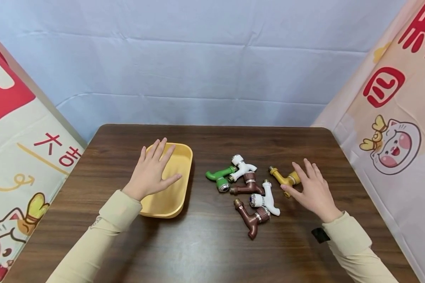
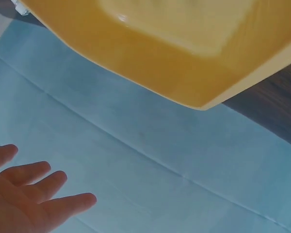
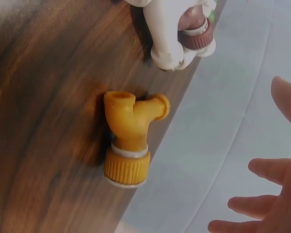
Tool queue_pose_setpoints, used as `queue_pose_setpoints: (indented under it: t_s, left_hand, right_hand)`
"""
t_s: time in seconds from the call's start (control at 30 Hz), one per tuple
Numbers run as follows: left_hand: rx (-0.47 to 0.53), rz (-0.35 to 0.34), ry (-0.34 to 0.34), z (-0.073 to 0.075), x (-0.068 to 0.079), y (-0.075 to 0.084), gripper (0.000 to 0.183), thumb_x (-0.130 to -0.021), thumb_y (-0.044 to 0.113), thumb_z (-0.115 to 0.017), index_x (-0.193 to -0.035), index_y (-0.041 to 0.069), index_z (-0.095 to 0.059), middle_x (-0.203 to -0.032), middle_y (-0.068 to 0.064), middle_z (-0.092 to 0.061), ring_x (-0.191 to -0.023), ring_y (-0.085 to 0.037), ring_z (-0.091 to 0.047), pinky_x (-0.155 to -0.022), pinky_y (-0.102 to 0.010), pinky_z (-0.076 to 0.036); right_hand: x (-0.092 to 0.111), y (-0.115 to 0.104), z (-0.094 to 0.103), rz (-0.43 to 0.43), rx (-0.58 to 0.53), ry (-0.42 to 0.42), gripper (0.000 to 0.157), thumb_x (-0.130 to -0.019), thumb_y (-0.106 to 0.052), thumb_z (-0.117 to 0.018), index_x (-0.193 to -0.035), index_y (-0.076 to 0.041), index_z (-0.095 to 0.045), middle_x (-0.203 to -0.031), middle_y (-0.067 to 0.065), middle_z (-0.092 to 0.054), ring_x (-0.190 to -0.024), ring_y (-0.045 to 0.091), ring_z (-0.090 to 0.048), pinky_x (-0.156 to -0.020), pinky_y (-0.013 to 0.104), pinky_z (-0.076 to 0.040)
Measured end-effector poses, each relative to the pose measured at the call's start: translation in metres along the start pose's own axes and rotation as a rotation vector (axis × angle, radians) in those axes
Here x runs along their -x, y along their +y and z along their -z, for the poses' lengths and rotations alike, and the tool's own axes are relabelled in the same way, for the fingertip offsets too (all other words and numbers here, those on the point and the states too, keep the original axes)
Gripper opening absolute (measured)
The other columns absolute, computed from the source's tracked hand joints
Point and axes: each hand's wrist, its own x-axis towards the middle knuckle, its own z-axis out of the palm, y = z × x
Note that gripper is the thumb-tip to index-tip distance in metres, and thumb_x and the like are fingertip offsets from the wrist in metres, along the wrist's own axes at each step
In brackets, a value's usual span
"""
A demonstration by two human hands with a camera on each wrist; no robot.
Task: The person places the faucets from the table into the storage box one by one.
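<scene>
My left hand [image 1: 150,171] hovers with spread fingers above a yellow plastic basin [image 1: 178,188]; the left wrist view shows a gap between that hand and the basin. Over on the right, my right hand [image 1: 315,190] is held with fingers spread beside a yellow tap [image 1: 286,179]. In the right wrist view the tap [image 3: 128,126] lies on the wood, apart from the fingers. Left of it is a loose group: a green tap [image 1: 221,177], a white tap [image 1: 244,167], another white tap [image 1: 268,198], a brown tap [image 1: 249,186] and another brown tap [image 1: 251,220].
A dark wooden table [image 1: 205,247] carries everything. Behind it hangs a pale blue cloth [image 1: 205,70]. Printed banners with cartoon cats stand at the left [image 1: 39,157] and right [image 1: 393,137]. A black band [image 1: 320,235] shows at the right cuff.
</scene>
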Motion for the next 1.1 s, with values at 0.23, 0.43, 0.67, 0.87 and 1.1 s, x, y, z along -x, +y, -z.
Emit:
queue_pose_setpoints:
  t_s: [0.23,0.43,0.67,0.87,1.1]
  left_hand:
    - [0.001,0.024,-0.025,0.0,-0.001,-0.003,0.077,-0.083,0.054,-0.053,-0.141,0.008,-0.031,-0.147,-0.02,-0.018,-0.134,-0.036,-0.014,-0.104,-0.06,-0.013]
    - [0.014,0.023,-0.012,0.005,0.002,-0.003,0.065,-0.088,0.042,-0.054,-0.138,0.006,-0.036,-0.144,-0.021,-0.026,-0.132,-0.037,-0.02,-0.103,-0.06,-0.016]
    - [0.012,-0.005,0.118,0.006,0.015,-0.006,0.054,-0.084,0.031,-0.062,-0.126,0.001,-0.048,-0.126,-0.022,-0.047,-0.116,-0.038,-0.042,-0.096,-0.053,-0.033]
    - [0.032,-0.014,0.231,0.006,0.028,-0.009,0.047,-0.08,0.024,-0.065,-0.117,-0.003,-0.055,-0.107,-0.019,-0.057,-0.09,-0.036,-0.055,-0.072,-0.047,-0.046]
    - [0.045,0.015,0.298,0.005,0.041,-0.01,0.039,-0.079,0.02,-0.065,-0.11,-0.002,-0.058,-0.09,-0.015,-0.06,-0.069,-0.03,-0.056,-0.057,-0.042,-0.047]
  right_hand:
    - [-0.001,0.005,0.005,-0.002,-0.02,0.016,0.075,-0.081,-0.04,-0.066,-0.135,0.003,-0.036,-0.139,0.034,-0.023,-0.124,0.054,-0.021,-0.085,0.072,-0.025]
    - [0.002,0.007,0.001,0.014,-0.032,0.01,0.072,-0.083,-0.04,-0.064,-0.134,0.002,-0.037,-0.132,0.035,-0.032,-0.114,0.055,-0.034,-0.081,0.068,-0.033]
    - [0.008,0.006,-0.001,0.018,-0.043,0.017,0.063,-0.084,-0.035,-0.064,-0.128,0.006,-0.045,-0.12,0.034,-0.048,-0.102,0.051,-0.047,-0.076,0.062,-0.04]
    - [0.012,0.009,-0.004,0.009,-0.037,0.021,0.057,-0.084,-0.032,-0.065,-0.123,0.007,-0.051,-0.114,0.032,-0.054,-0.097,0.046,-0.054,-0.072,0.058,-0.045]
    - [0.015,0.011,-0.006,0.015,-0.037,0.038,0.047,-0.083,-0.026,-0.067,-0.116,0.007,-0.057,-0.105,0.03,-0.059,-0.068,0.037,-0.061,-0.053,0.048,-0.048]
